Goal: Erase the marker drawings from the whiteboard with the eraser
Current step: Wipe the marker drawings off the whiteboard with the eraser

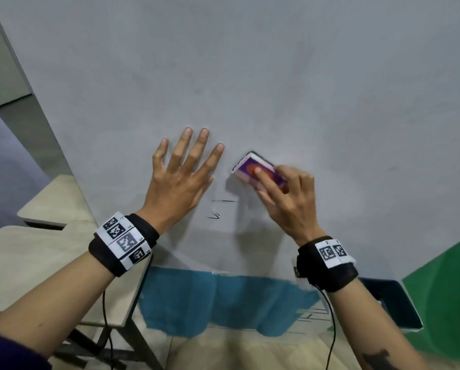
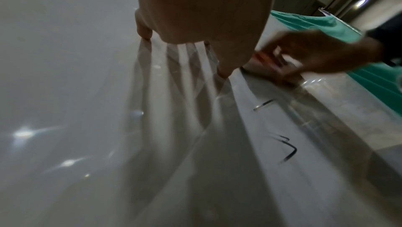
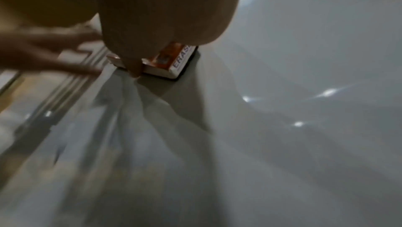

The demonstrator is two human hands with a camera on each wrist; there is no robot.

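Note:
A large whiteboard (image 1: 277, 76) fills the head view. My left hand (image 1: 182, 169) lies flat on it with fingers spread and straight. To its right, my right hand (image 1: 285, 198) grips a purple and orange eraser (image 1: 247, 166), forefinger on top, pressing it against the board. Short black marker strokes (image 1: 220, 208) remain between the two hands, below the eraser. The left wrist view shows the same marker strokes (image 2: 284, 148) and the blurred right hand (image 2: 315, 55). In the right wrist view the eraser (image 3: 172, 62) sits on the board under my fingers.
Beige desks (image 1: 36, 249) stand at the left, beside the board's edge. A blue cloth (image 1: 210, 297) hangs below the board. A green surface (image 1: 447, 289) is at the lower right, with a dark tray (image 1: 391, 303) next to it.

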